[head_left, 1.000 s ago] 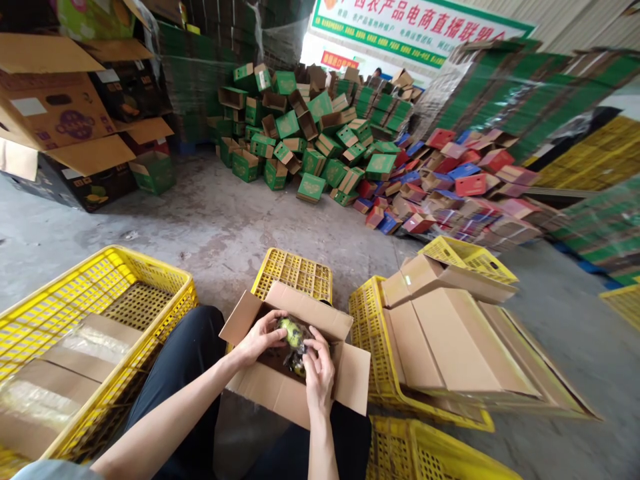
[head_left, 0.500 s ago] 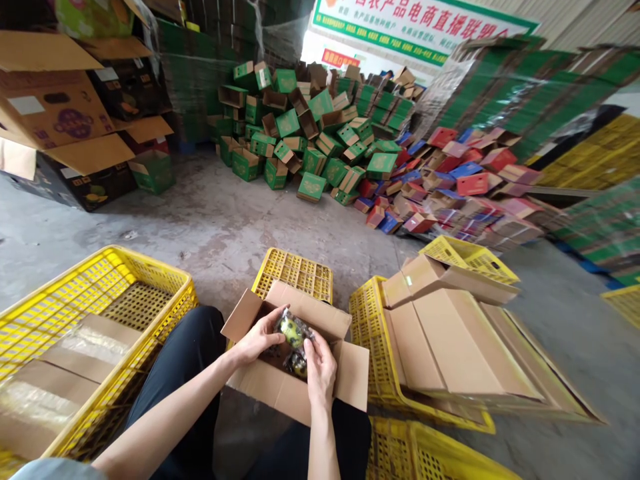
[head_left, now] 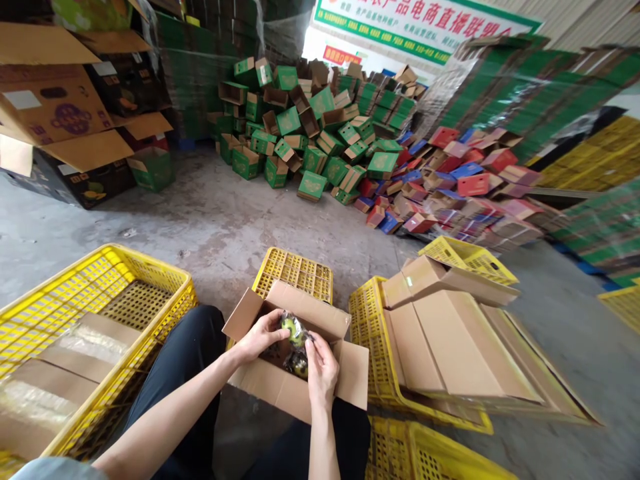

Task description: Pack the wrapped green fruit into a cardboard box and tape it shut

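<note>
Over an open cardboard box (head_left: 270, 390), a plastic-wrapped green fruit (head_left: 295, 328) is held between my two hands. My left hand (head_left: 263, 339) grips its left side, thumb on the front. On the other side, my right hand (head_left: 321, 365) pinches the clear wrapping with thumb and fingers. A second wrapped yellow-green fruit (head_left: 299, 364) shows just below, inside the box; whether it touches my right hand I cannot tell. The box flaps stand spread outward, and my forearms and the flaps hide part of its inside.
A yellow crate (head_left: 185, 293) with taped cardboard boxes stands at my left. Flattened cardboard (head_left: 455, 340) lies over another yellow crate (head_left: 367, 327) at my right. An upturned yellow crate (head_left: 295, 270) is behind the box. Green cartons (head_left: 313, 187) and red-blue cartons (head_left: 473, 185) pile up farther back.
The wrapped fruit has turned in my hands and now shows a different side. My left thumb has shifted slightly right across it. The crates and cartons stay where they were.
</note>
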`<action>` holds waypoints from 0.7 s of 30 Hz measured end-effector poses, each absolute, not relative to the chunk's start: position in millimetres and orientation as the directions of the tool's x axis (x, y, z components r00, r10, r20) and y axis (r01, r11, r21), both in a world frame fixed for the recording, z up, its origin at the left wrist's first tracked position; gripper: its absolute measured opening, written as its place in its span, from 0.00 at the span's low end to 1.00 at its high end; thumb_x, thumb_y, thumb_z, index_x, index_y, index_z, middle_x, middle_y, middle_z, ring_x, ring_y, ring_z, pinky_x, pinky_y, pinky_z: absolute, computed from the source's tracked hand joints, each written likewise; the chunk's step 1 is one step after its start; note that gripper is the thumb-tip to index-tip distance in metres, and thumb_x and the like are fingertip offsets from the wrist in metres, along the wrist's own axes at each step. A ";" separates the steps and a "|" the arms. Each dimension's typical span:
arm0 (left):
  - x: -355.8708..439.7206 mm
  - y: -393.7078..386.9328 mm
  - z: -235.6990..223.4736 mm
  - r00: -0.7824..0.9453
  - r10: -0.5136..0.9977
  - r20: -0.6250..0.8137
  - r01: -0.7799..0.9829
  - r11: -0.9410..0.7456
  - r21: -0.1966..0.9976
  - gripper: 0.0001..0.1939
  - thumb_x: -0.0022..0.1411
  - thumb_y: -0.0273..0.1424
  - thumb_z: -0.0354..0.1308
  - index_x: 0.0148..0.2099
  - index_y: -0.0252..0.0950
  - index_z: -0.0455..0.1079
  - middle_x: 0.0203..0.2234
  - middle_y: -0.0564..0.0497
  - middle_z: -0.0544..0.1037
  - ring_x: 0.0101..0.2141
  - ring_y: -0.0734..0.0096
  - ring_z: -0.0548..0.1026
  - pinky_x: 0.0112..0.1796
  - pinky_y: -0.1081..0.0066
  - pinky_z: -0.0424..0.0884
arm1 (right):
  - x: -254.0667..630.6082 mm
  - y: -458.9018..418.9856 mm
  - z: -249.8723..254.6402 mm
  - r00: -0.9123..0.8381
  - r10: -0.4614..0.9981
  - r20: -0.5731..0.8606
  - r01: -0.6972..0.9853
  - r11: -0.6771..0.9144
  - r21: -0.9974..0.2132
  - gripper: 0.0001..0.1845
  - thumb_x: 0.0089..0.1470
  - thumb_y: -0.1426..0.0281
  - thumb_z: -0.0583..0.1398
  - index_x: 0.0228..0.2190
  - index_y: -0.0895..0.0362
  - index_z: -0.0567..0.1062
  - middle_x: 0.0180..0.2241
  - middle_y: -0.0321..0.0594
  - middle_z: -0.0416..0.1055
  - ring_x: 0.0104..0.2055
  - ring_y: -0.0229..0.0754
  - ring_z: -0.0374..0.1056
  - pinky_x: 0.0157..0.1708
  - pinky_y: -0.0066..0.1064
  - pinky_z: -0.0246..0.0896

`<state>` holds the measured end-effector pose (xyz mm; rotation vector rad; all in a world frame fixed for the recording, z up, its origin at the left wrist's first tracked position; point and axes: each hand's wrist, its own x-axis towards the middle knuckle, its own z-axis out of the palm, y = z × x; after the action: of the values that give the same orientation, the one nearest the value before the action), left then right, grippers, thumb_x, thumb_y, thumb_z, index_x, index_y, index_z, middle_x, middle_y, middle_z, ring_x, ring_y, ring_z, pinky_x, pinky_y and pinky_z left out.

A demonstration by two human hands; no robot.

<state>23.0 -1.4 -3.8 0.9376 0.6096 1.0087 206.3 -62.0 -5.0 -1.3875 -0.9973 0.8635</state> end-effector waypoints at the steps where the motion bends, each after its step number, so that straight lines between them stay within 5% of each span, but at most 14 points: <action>1: 22.7 -1.1 -4.5 0.425 0.905 -0.015 -0.435 0.218 0.874 0.30 0.57 0.43 0.75 0.57 0.37 0.73 0.49 0.44 0.79 0.51 0.55 0.76 0.53 0.64 0.69 | 206.5 -62.0 -5.5 0.367 0.929 0.049 0.080 0.021 -0.997 0.22 0.56 0.53 0.67 0.44 0.56 0.83 0.47 0.49 0.83 0.49 0.55 0.80 0.53 0.46 0.76; 8: 24.5 -2.9 -3.7 0.462 0.886 -0.043 -0.417 0.260 0.871 0.40 0.49 0.39 0.80 0.61 0.36 0.70 0.48 0.44 0.80 0.49 0.55 0.77 0.52 0.62 0.70 | 210.1 -63.7 -6.7 0.384 0.923 0.039 0.102 0.000 -0.995 0.25 0.55 0.51 0.68 0.45 0.58 0.82 0.47 0.51 0.82 0.49 0.54 0.79 0.52 0.44 0.75; 16: 21.5 -7.4 3.5 0.440 0.897 -0.023 -0.392 0.216 0.894 0.36 0.54 0.41 0.77 0.61 0.35 0.70 0.47 0.45 0.80 0.47 0.59 0.78 0.50 0.65 0.71 | 209.4 -59.0 -11.0 0.341 0.940 -0.020 0.077 -0.049 -0.996 0.28 0.58 0.48 0.63 0.50 0.56 0.80 0.48 0.51 0.82 0.42 0.51 0.81 0.41 0.40 0.79; 21: 22.9 -8.1 -2.3 0.408 0.913 0.010 -0.396 0.167 0.903 0.41 0.51 0.41 0.78 0.63 0.37 0.68 0.52 0.44 0.78 0.52 0.55 0.76 0.54 0.62 0.70 | 212.5 -52.9 -17.8 0.335 0.939 0.084 0.318 -0.028 -0.948 0.25 0.60 0.51 0.59 0.48 0.54 0.81 0.45 0.46 0.83 0.44 0.50 0.81 0.45 0.41 0.77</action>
<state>22.9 -8.1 -2.3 1.0003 0.6374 1.0266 212.5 -52.9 -17.8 -1.5637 -1.1760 0.7509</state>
